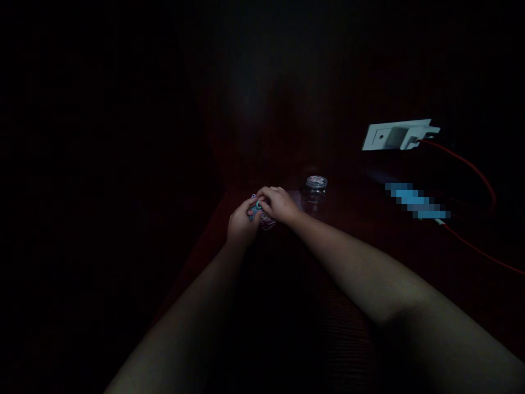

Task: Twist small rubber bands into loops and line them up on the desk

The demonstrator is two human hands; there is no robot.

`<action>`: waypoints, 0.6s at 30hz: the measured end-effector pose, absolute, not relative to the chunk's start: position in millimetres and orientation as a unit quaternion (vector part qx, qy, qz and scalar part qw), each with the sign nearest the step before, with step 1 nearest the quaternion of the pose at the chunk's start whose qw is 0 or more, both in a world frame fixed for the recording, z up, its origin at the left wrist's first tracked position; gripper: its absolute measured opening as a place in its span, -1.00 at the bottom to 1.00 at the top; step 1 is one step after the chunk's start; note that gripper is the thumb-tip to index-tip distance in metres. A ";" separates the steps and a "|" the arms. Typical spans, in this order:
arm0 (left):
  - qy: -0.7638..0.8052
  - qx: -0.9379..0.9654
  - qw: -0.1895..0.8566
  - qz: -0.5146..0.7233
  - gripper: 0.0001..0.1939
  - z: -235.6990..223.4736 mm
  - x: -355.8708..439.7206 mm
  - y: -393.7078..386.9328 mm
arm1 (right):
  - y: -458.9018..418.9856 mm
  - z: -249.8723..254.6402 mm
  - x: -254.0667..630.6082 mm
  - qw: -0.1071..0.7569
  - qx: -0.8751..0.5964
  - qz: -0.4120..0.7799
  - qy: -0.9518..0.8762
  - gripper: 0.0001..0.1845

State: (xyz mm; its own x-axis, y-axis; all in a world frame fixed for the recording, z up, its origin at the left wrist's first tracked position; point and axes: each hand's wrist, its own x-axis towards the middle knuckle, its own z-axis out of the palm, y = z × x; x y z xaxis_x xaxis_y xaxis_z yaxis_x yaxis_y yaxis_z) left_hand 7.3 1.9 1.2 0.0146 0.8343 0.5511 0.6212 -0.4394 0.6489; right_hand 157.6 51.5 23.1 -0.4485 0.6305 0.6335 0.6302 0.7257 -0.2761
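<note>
My two hands meet on the dark tabletop (336, 235). Between them lies a small patterned piece (268, 221) in blue, purple and pink, its kind too dim to make out. My left hand (241, 223) has its fingers closed round the left side of this piece. A small teal ring (258, 204) shows at the fingertips of my right hand (279, 203), whose thumb and fingers are pinched together there. The right hand partly covers the upper side of the patterned piece. Just beyond it stands a clear round jar (315, 196) with a patterned lid (317, 180).
To the right, a white wall socket (379, 137) holds a white charger (412, 135) with a red cable (471, 158). A blurred-out, lit blue device (416, 201) lies below, a red cable running from its end. The surroundings are very dark.
</note>
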 end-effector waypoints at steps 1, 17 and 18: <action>0.522 0.702 0.107 0.472 -0.58 1.0 7.6 2.3 | 51.6 22.6 158.0 0.377 -0.370 -0.001 -0.849 -0.81; 0.496 0.687 0.107 0.520 -0.79 3.0 10.1 2.2 | 43.2 21.7 157.8 0.449 -0.356 0.038 -0.819 -0.94; 0.485 0.690 0.112 0.525 -0.80 4.3 10.8 1.0 | 41.2 21.6 159.2 0.454 -0.358 0.036 -0.815 -0.92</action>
State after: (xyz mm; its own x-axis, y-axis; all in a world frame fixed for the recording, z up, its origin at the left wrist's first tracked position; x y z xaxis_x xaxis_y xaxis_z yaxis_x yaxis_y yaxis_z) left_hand 10.8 1.0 4.3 -0.0232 0.7876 0.6158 0.5520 -0.5035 0.6647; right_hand 159.2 41.2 21.6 -0.3321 0.6156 0.7146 0.5511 0.7415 -0.3827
